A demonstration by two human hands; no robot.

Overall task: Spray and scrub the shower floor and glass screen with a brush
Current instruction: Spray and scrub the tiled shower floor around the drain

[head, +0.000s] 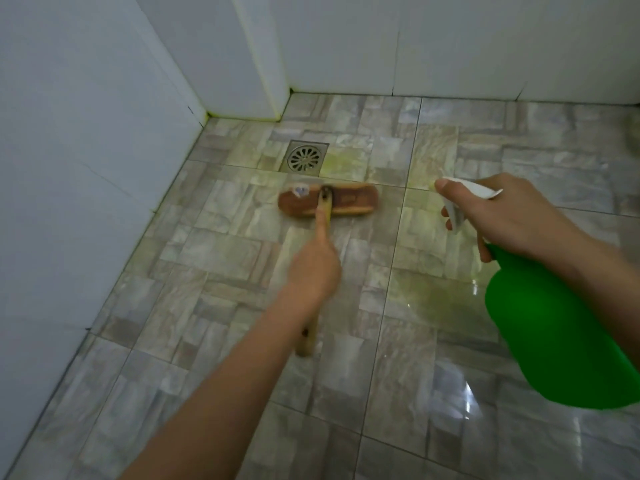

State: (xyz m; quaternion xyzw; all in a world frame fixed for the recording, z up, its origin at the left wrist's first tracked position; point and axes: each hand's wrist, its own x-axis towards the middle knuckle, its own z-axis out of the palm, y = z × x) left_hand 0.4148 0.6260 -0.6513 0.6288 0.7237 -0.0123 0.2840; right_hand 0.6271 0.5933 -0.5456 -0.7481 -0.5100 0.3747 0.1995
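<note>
A wooden scrub brush (327,199) lies with its head flat on the tiled shower floor (214,289), just in front of the drain. My left hand (313,271) grips its wooden handle, with the index finger stretched along the shaft. My right hand (502,216) holds a green spray bottle (554,334) by its white trigger head, nozzle pointing left over the floor. Wet, yellowish-green patches glisten on the tiles under the bottle and beside the drain. No glass screen is in view.
A square metal drain (304,156) sits in the floor near the back. White tiled walls (69,150) close in on the left and behind, with a boxed corner column (256,57) at the back left. Open floor stretches to the right and towards me.
</note>
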